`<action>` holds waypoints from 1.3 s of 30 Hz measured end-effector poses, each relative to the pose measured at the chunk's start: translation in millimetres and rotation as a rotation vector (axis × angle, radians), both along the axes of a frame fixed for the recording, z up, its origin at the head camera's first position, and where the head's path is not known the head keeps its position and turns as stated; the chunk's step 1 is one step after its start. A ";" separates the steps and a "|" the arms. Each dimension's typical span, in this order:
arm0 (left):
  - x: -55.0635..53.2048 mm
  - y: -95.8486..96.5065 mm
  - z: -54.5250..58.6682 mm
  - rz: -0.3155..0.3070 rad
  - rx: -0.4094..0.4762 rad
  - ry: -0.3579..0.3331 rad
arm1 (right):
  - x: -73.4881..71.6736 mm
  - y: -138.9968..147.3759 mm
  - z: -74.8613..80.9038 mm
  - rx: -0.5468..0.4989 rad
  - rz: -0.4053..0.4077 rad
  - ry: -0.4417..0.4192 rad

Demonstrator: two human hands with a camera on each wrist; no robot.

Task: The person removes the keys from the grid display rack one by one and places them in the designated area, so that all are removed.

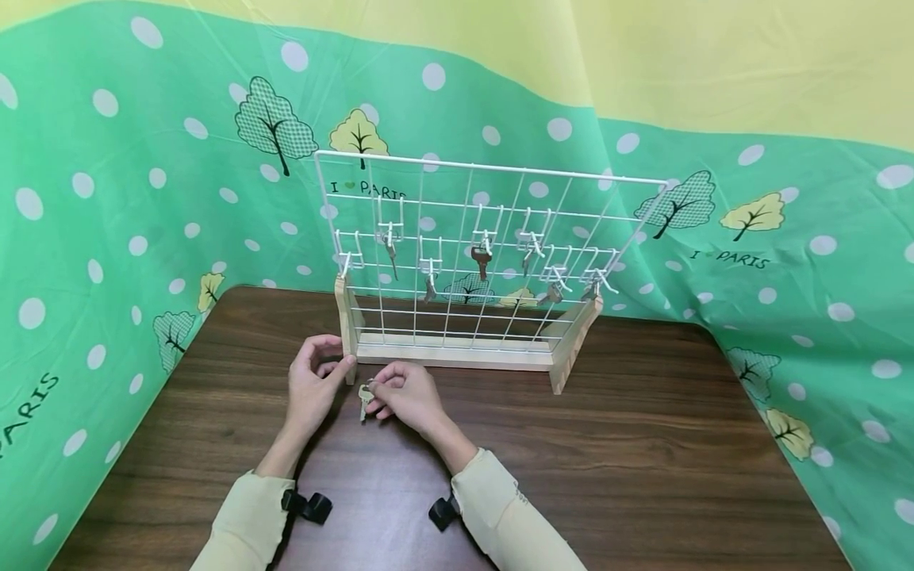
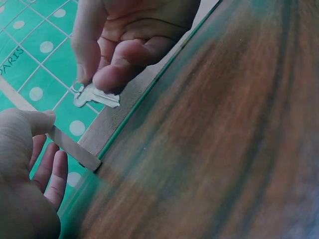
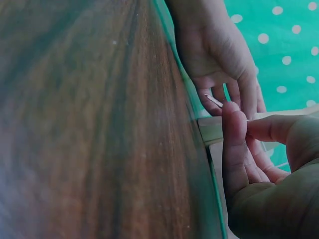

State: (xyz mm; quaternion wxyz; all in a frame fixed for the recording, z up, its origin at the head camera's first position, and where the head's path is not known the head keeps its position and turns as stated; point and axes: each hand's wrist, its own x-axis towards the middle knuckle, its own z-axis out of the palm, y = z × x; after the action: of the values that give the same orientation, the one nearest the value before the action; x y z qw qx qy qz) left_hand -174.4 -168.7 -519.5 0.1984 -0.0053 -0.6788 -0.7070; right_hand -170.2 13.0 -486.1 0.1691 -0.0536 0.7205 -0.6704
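Note:
A wire-grid key rack with wooden legs (image 1: 347,321) stands on the table, several keys hanging from its white hooks. At its left leg is my left hand (image 1: 314,388); the thumb lies against the wood and the fingers bend round beside it, also visible in the left wrist view against the wooden leg (image 2: 77,149). My right hand (image 1: 410,396) pinches a small silver key (image 1: 363,399) by its head between thumb and fingers, just in front of the rack's left end. The key's blade points down in the head view. Only a thin edge of the key (image 3: 214,100) shows in the right wrist view.
One hanging key (image 1: 481,262) has a dark head. The rack's wooden base bar (image 1: 457,357) runs between both legs on the brown table (image 1: 643,460). Behind the table hangs a green dotted cloth (image 1: 178,262).

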 end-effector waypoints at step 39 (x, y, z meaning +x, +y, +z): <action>-0.6 0.9 1.3 0.010 0.009 -0.001 | -9.6 10.5 -57.1 0.548 0.043 0.458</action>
State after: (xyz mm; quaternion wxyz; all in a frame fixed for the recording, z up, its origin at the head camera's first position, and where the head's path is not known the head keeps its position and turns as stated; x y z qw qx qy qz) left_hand -175.1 -167.8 -518.2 0.2016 -0.0004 -0.6756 -0.7092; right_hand -179.8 23.6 -543.1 0.0255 -0.1702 0.8915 -0.4191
